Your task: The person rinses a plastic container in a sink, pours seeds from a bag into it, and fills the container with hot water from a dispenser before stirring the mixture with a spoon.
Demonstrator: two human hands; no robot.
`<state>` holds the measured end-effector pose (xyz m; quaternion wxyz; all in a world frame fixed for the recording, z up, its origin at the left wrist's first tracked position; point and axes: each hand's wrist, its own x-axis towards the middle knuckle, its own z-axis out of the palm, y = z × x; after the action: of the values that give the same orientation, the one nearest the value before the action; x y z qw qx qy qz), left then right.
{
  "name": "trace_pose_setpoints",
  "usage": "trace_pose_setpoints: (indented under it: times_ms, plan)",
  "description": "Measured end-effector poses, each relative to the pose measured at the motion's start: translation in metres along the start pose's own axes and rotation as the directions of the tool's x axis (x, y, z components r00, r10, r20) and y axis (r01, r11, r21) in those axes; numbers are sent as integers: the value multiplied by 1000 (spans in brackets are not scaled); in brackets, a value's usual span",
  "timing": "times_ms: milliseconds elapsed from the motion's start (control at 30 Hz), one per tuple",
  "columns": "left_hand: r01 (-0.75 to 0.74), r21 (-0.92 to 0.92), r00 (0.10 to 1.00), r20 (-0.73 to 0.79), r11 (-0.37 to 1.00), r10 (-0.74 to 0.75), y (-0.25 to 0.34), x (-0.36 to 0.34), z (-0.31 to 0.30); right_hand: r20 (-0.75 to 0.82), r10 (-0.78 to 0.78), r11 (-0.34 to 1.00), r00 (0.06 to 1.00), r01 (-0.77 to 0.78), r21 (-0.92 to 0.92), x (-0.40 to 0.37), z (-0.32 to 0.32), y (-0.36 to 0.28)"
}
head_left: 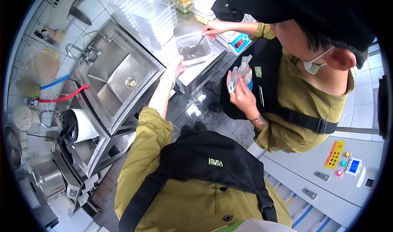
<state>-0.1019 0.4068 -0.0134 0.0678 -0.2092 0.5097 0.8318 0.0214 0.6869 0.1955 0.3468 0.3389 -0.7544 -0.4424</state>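
Note:
My left hand (176, 67) reaches forward to the near left corner of a clear plastic container (191, 61), its fingers closed at the rim; what looks like a thin see-through glove covers it. Dark, wet-looking contents (194, 51) lie in the container, which stands on the steel counter. A co-worker's hand (215, 28) holds the handle of a thin utensil (201, 40) that dips into these contents; the utensil's lower end is hidden. My right hand is out of view.
Stacked clear containers (157, 21) stand behind the container. A digital scale (238, 42) is to its right, a steel sink (118, 74) to the left. The co-worker (307, 80) stands close on my right, the other hand (242, 96) holding a small packet. A control panel (348, 166) is lower right.

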Motion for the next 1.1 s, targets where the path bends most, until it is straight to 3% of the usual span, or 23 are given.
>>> trace_pose_setpoints:
  times_ms: [167,267,333,400,467,600,700,767,833,867,900,933,967,1000,1033,1100]
  plan:
    - [62,146,997,-50,987,-55,4,-6,3,0,39,996,999,-39,83,5,-5,5]
    - [82,190,996,-52,978,-74,7,-9,2,-8,21,1000,1000,-21,19,6,-4,5]
    - [78,200,995,-77,977,-64,6,-11,2,55,-144,938,988,154,-309,7,-6,11]
    - [59,162,997,-65,985,-49,5,-9,3,52,-101,966,994,110,-232,6,-3,7]
    - [8,105,999,-51,994,-3,-4,0,-2,28,148,953,989,-150,261,5,10,-12]
    - [-88,39,994,-66,995,90,-11,0,-6,40,143,951,989,-148,271,7,15,-17]
    - [-110,29,989,-98,994,112,-19,-7,-18,74,80,995,994,-84,52,10,24,-24]
    - [-124,19,986,-109,992,125,-22,-21,-33,101,160,965,982,-178,194,19,21,-22]
    - [-145,6,983,-111,989,145,-6,-47,-32,145,115,991,983,-103,-89,25,23,-21]
    - [-140,-39,984,-114,989,135,-4,-54,-40,244,53,888,968,66,-455,27,31,-23]
    - [-163,-50,981,-113,985,157,6,-69,-44,231,85,916,969,15,-401,30,31,-22]
    - [-190,-62,976,-117,980,182,17,-84,-49,289,63,782,955,133,-609,26,52,-32]
    - [-216,-77,970,-128,973,206,31,-101,-52,308,71,729,949,161,-665,29,55,-30]
    - [-253,-97,963,-117,963,241,43,-120,-58,309,103,547,945,206,-812,28,65,-35]
    - [-296,-101,955,-59,950,292,51,-138,-73,321,146,624,936,165,-764,37,58,-35]
    - [-338,-99,940,-84,936,331,69,-185,-94,382,249,828,890,9,-561,50,32,-28]
